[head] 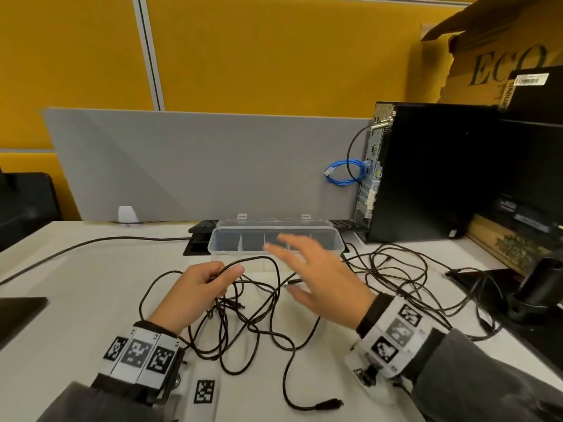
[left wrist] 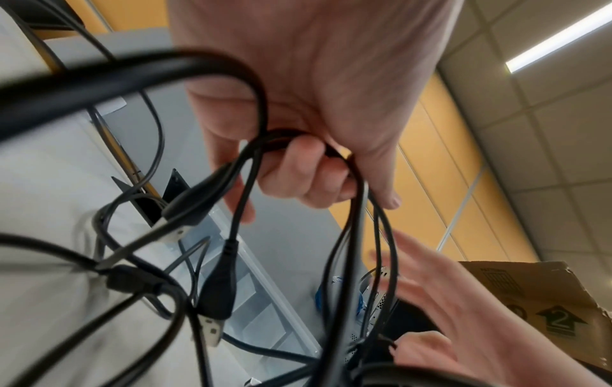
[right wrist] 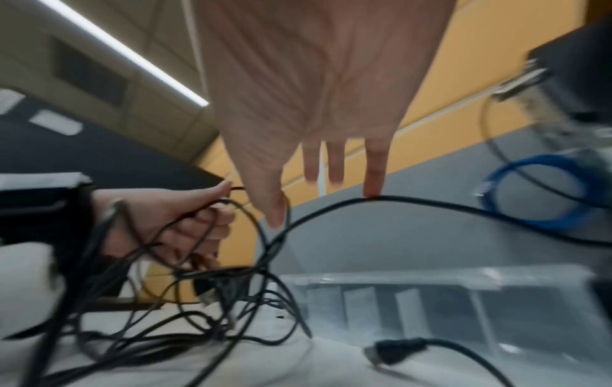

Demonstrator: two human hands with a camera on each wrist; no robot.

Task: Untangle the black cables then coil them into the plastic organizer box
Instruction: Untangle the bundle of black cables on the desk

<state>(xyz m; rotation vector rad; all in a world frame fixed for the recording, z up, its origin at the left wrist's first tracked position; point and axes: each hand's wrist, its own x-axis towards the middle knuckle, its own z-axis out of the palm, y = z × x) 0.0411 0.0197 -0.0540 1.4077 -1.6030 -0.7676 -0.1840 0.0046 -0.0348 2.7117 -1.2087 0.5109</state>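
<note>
Tangled black cables (head: 253, 312) sprawl over the white desk between my hands and off to the right. My left hand (head: 201, 287) grips a bunch of cable strands (left wrist: 284, 138), with USB plugs (left wrist: 215, 296) dangling below the fist. My right hand (head: 310, 269) hovers with fingers spread and straight above the tangle, holding nothing; in the right wrist view its fingers (right wrist: 374, 167) hang just above a cable (right wrist: 430, 203). The clear plastic organizer box (head: 335, 236) stands with its lid up behind the hands, its compartments holding no cable.
A black computer tower (head: 426, 172) stands at the right with a blue cable coil (head: 347, 173) beside it. A monitor base (head: 533, 296) sits on the desk's right side. A grey partition (head: 198, 166) closes the back. A loose plug (head: 329, 405) lies near the front edge.
</note>
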